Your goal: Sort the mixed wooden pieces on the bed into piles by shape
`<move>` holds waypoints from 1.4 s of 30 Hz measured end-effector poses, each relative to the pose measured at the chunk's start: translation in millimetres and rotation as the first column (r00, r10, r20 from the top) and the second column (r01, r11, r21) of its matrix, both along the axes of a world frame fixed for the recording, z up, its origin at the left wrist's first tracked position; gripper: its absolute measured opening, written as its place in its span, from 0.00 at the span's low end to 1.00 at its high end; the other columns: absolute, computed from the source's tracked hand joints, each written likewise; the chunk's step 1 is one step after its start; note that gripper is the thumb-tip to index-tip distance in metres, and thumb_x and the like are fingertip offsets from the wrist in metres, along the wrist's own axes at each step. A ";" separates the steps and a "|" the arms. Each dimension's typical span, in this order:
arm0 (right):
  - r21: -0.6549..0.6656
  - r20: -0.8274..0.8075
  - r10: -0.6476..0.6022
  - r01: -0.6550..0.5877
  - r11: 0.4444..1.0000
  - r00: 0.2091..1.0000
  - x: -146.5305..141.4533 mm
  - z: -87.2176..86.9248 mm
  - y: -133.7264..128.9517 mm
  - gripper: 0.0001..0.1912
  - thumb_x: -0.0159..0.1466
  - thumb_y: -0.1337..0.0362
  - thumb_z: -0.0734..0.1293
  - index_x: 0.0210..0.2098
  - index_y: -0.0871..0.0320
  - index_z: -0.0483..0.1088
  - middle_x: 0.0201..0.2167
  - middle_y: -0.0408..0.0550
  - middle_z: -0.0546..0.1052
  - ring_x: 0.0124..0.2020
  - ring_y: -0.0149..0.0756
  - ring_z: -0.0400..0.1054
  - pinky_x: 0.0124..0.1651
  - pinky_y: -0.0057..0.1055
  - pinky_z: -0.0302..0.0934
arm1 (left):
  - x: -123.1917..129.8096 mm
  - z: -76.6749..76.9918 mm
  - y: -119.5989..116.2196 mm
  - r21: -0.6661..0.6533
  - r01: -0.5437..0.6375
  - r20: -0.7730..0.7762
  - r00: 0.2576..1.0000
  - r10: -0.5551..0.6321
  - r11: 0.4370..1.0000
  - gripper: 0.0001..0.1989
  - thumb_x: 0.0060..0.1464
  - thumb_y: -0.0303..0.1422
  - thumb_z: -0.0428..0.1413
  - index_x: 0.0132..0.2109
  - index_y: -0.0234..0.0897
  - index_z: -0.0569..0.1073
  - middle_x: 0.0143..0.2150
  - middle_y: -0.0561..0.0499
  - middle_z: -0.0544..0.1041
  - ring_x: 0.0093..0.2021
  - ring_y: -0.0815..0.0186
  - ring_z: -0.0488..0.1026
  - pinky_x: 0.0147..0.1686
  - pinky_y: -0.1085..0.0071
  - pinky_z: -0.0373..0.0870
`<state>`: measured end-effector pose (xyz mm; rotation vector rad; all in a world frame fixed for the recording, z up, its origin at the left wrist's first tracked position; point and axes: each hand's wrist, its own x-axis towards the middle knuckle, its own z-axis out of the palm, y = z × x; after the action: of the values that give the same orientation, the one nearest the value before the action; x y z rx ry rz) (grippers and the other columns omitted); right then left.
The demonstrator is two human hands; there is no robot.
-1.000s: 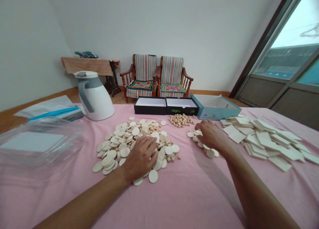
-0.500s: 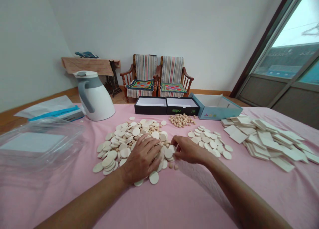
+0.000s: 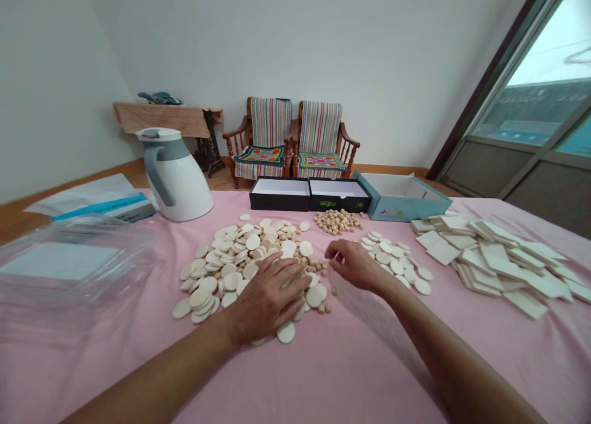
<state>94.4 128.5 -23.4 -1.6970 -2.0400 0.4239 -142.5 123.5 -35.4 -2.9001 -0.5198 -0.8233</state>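
Observation:
My left hand [image 3: 272, 295] lies with its fingers spread on the near right part of a heap of pale wooden discs [image 3: 207, 285], hiding the discs beneath it. My right hand [image 3: 353, 264] is at the heap's right edge, its fingers loosely curved and apart, with no object visible in them. Small wooden beads [image 3: 314, 265] are mixed in among the discs between the hands. A stray bead [image 3: 335, 290] rests on the cloth below the right fingertips. Just beyond the right hand is a smaller group of discs [image 3: 396, 266].
A pile of beads [image 3: 339, 222] sits before two black open boxes [image 3: 280, 202] and a light-blue box [image 3: 406, 212]. Square wooden tiles [image 3: 489, 264] are heaped at right. A white jug [image 3: 184, 190] and clear plastic container [image 3: 133, 252] stand left on the pink cloth [image 3: 351, 375].
My right hand has moved right and slightly away from me, off the edge of the disc heap. My left hand has shifted slightly right, and a few discs and beads have moved.

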 end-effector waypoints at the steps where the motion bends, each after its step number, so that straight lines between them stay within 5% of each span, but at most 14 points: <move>1: -0.039 0.030 -0.001 0.002 0.999 1.000 1.8 -1.0 0.4 0.08 0.53 0.76 0.63 0.30 0.60 0.70 0.27 0.46 0.75 0.27 0.30 0.66 0.31 0.26 0.54 | 0.4 0.2 0.0 0.001 0.007 -0.009 1.000 -0.007 1.000 0.14 0.61 0.30 0.50 0.53 0.37 0.70 0.53 0.43 0.73 0.56 0.57 0.66 0.60 0.51 0.55; 10: -0.124 0.109 0.026 -0.012 0.992 0.994 -3.0 -19.7 2.3 0.08 0.53 0.70 0.65 0.34 0.59 0.69 0.28 0.46 0.74 0.28 0.30 0.64 0.29 0.25 0.50 | 1.6 -4.0 1.2 -0.030 -0.008 -0.026 1.000 0.007 1.000 0.14 0.61 0.29 0.50 0.52 0.37 0.70 0.53 0.44 0.73 0.57 0.57 0.65 0.61 0.53 0.55; 16: -0.131 0.092 0.010 0.002 0.991 0.996 -1.2 -16.9 4.8 0.07 0.53 0.73 0.63 0.31 0.59 0.70 0.23 0.43 0.73 0.24 0.28 0.62 0.27 0.25 0.48 | 2.7 -1.6 0.3 -0.038 -0.008 -0.010 1.000 0.007 0.999 0.13 0.61 0.29 0.50 0.52 0.37 0.71 0.51 0.44 0.73 0.56 0.58 0.66 0.60 0.55 0.58; 22: 0.013 0.060 -0.313 0.312 0.950 0.948 27.3 -16.1 26.0 0.05 0.53 0.73 0.63 0.28 0.59 0.68 0.24 0.46 0.74 0.26 0.32 0.66 0.29 0.27 0.53 | 2.4 -3.0 1.3 -0.035 -0.002 -0.004 1.000 0.002 0.999 0.13 0.60 0.29 0.50 0.51 0.36 0.71 0.51 0.44 0.73 0.56 0.58 0.66 0.60 0.55 0.57; 26: 0.184 -0.251 -0.378 0.427 0.885 0.891 49.4 -27.6 43.0 0.10 0.57 0.72 0.61 0.38 0.59 0.68 0.35 0.49 0.78 0.35 0.34 0.72 0.36 0.28 0.61 | 2.3 -3.4 0.7 -0.032 -0.007 0.003 1.000 0.007 0.999 0.13 0.60 0.29 0.50 0.51 0.36 0.71 0.51 0.44 0.73 0.55 0.58 0.66 0.60 0.55 0.58; 29: 0.171 -0.346 -0.250 0.322 0.931 0.905 48.4 -32.0 43.2 0.09 0.59 0.71 0.60 0.38 0.57 0.68 0.34 0.47 0.78 0.34 0.33 0.73 0.36 0.28 0.63 | 2.4 -3.0 0.3 -0.032 -0.013 0.005 1.000 0.013 0.999 0.13 0.60 0.29 0.50 0.51 0.36 0.71 0.51 0.44 0.73 0.55 0.58 0.66 0.59 0.55 0.58; 32: 0.046 -0.216 -0.086 0.098 0.994 0.973 32.5 -28.6 31.3 0.05 0.56 0.71 0.63 0.32 0.58 0.69 0.26 0.44 0.76 0.27 0.31 0.70 0.31 0.26 0.60 | 2.5 -2.5 0.2 -0.030 -0.016 -0.001 1.000 0.016 0.999 0.13 0.60 0.29 0.50 0.51 0.37 0.71 0.51 0.44 0.73 0.56 0.58 0.66 0.59 0.55 0.59; 35: -0.054 -0.085 0.064 -0.069 0.996 0.994 13.4 -22.6 17.0 0.08 0.51 0.73 0.65 0.32 0.59 0.69 0.25 0.44 0.75 0.26 0.30 0.67 0.28 0.24 0.56 | 2.9 -2.0 0.3 -0.041 -0.016 -0.012 1.000 0.015 0.999 0.14 0.60 0.28 0.50 0.52 0.37 0.71 0.51 0.44 0.73 0.56 0.58 0.66 0.60 0.54 0.58; 42: -0.070 0.036 0.127 -0.124 0.990 0.991 -4.2 -21.4 7.1 0.12 0.54 0.73 0.63 0.38 0.59 0.69 0.28 0.44 0.74 0.28 0.29 0.64 0.30 0.24 0.52 | 3.1 -2.5 0.5 -0.046 -0.013 -0.003 1.000 0.013 0.999 0.14 0.60 0.28 0.50 0.52 0.37 0.71 0.51 0.43 0.73 0.56 0.58 0.66 0.60 0.54 0.58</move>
<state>90.3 135.6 -44.8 -1.6336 -2.1925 0.5090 -139.3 124.0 -37.9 -2.9356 -0.5647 -0.8161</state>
